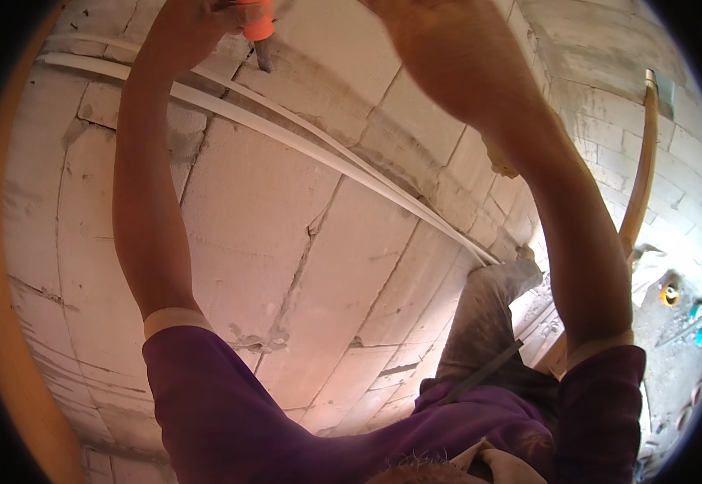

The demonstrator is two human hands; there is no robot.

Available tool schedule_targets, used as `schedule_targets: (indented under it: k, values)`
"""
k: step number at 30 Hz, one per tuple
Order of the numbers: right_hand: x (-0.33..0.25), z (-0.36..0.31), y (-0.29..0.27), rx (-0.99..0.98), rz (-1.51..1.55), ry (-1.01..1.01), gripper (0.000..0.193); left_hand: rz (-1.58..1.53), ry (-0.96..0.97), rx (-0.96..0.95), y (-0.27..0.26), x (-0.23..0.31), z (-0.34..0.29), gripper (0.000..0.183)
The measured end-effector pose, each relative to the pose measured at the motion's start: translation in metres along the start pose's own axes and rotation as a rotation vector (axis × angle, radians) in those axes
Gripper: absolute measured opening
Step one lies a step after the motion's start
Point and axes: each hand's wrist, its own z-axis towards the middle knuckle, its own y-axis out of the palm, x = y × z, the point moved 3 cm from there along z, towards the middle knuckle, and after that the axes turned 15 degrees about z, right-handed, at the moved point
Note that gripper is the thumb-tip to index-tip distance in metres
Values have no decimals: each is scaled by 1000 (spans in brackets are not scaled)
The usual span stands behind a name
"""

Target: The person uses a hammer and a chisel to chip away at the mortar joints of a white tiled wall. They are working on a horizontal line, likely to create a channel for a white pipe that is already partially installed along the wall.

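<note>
Before the wall, the left hand curls around an orange-handled chisel.

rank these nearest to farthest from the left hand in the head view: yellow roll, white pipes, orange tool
1. Orange tool: gripped in the left hand, at the top of the view.
2. White pipes: just below that hand, running along the block wall toward the lower right.
3. Yellow roll: far off on the floor, at the right.
</note>
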Motion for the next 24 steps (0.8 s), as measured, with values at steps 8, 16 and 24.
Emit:
schedule_targets:
  k: [8, 16, 24]
  values:
    - [25, 28, 14, 71, -120, -307, 52, 161, -9, 24, 22, 11, 3, 11]
    - [18, -5, -45, 408, 153, -81, 49, 56, 75, 297, -49, -40, 8, 15]
    - [96, -28, -66, 292, 206, -123, 51, 37, 119, 157, -48, -76, 6, 39]
